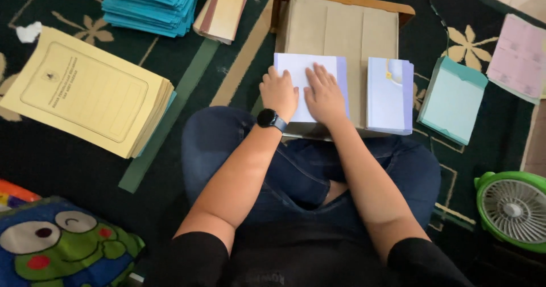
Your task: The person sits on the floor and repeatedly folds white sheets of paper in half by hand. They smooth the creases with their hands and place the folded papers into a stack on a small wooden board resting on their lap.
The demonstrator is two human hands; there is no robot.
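Both hands [301, 94] flat on lavender sheet [341, 71], fingers [321, 74] atop.

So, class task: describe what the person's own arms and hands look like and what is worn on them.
Both arms are bare below short black sleeves. The left hand has a black round-faced watch on a dark strap at its wrist. The right hand wears nothing visible.

hands [301, 92]: 2 | paper stacks [91, 91]: perhaps 7 | fan [512, 207]: 1 | wristwatch [271, 119]: 1
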